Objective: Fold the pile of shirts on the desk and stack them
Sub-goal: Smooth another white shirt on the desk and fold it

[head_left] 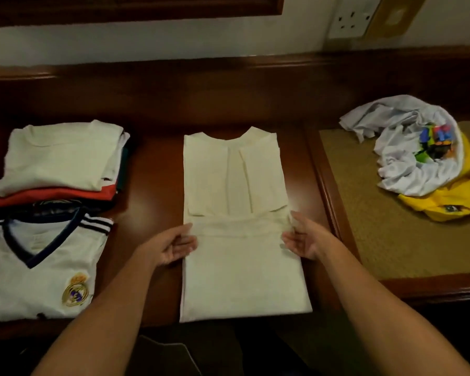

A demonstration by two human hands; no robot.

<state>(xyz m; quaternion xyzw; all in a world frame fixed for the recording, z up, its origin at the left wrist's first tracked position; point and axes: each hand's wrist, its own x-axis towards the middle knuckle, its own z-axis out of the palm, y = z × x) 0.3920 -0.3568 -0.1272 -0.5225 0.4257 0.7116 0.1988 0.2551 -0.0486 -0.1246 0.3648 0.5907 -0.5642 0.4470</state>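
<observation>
A cream shirt [236, 185] lies face down in the middle of the desk, its sides folded in to a long strip. My left hand [174, 244] touches its left edge and my right hand [304, 238] touches its right edge, both at mid-length with fingers relaxed and palms facing inward. A stack of folded shirts [60, 158] with a cream one on top sits at the far left. In front of it lies a folded white jersey [44, 270] with a navy V-neck and a crest. A crumpled white shirt [407, 142] lies on a yellow shirt [445, 202] at the right.
The dark wooden desk [158, 169] has a raised back ledge. A woven tan mat [385, 234] covers the right section under the unfolded shirts. A wall socket [352, 19] sits above the desk at the back right. The desk's front edge runs just below the cream shirt.
</observation>
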